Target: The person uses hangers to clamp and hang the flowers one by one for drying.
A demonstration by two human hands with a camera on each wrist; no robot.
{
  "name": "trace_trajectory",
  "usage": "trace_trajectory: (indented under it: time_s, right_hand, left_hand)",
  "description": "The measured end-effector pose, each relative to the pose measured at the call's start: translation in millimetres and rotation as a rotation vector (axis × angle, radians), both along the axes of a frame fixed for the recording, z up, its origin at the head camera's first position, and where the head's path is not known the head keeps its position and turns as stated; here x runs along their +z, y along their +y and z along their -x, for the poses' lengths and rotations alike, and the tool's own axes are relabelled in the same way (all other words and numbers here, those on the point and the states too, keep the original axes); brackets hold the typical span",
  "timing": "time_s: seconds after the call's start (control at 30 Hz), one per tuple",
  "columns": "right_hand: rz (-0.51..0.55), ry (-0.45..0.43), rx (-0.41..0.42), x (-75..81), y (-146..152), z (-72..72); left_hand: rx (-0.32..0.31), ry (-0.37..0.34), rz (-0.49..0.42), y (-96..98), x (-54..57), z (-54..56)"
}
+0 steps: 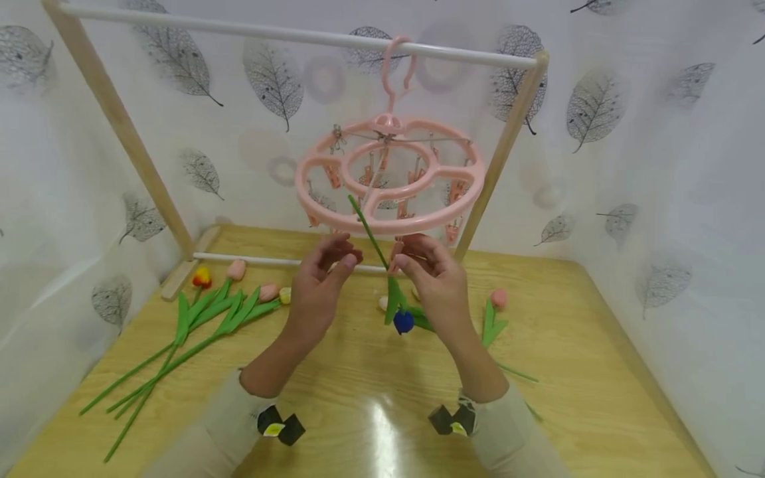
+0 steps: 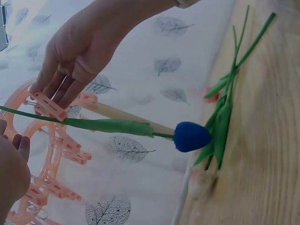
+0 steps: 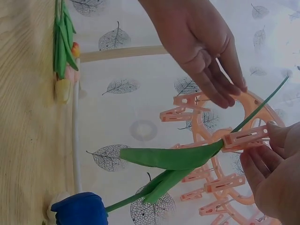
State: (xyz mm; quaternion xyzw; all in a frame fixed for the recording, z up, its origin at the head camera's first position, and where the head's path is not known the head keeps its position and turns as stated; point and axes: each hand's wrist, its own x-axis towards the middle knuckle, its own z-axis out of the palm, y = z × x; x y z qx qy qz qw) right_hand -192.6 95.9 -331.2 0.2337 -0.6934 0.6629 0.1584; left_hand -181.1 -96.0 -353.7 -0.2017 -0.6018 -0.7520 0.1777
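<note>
A blue tulip (image 1: 403, 321) hangs head down, its green stem (image 1: 372, 232) slanting up past the rim of a round pink hanger (image 1: 394, 224). Its stem and leaf base lie at the mouth of a pink clothespin (image 3: 246, 138). My right hand (image 1: 441, 287) pinches this clothespin between thumb and fingers. On the other side of the stem, my left hand (image 1: 319, 285) hovers just below the hanger, fingers loosely bent and holding nothing. In the left wrist view the blue tulip's head (image 2: 192, 137) points toward the table, away from both hands.
A wooden rack with a white top rod (image 1: 239, 28) carries the hanger. Several other clothespins (image 1: 457, 191) dangle from it. Several tulips (image 1: 227, 312) lie crossed at the table's left. A pink tulip (image 1: 499, 299) lies at the right, and a white one (image 1: 383, 303) behind the blue.
</note>
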Motion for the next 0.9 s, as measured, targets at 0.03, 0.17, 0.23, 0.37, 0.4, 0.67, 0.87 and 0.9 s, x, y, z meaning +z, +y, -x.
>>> trace_trajectory:
  time_s: [0.03,0.17,0.23,0.37,0.4,0.67,0.87,0.9]
  right_hand:
    - [0.0,0.005,0.0,-0.1,-0.2,0.2]
    - [-0.001,0.02,0.01,-0.5,-0.2,0.3]
    - [-0.003,0.016,0.012,-1.4,1.2,0.1]
    - [-0.011,-0.004,-0.007,-3.8,5.8,-0.1]
    - [-0.013,-0.01,-0.013,-4.4,7.1,0.0]
    - [-0.026,-0.035,-0.055,-5.8,27.3,-2.4]
    - [-0.101,-0.095,-0.101,-12.8,59.0,-12.0]
    - [-0.123,-0.1,-0.113,-14.6,65.3,-13.7]
  left_hand:
    - [0.012,0.009,0.001,-3.0,2.6,0.1]
    - [0.062,0.11,0.036,-15.0,13.1,2.2]
    - [0.063,0.158,0.063,-20.2,18.2,4.2]
    - [0.069,0.177,0.171,-28.6,26.0,8.9]
    - [0.07,0.165,0.199,-30.2,27.1,10.1]
    - [0.011,0.144,0.301,-33.4,30.9,26.3]
    - [-0.025,0.167,0.369,-39.0,31.0,36.9]
    - [-0.015,0.168,0.391,-40.4,30.9,37.9]
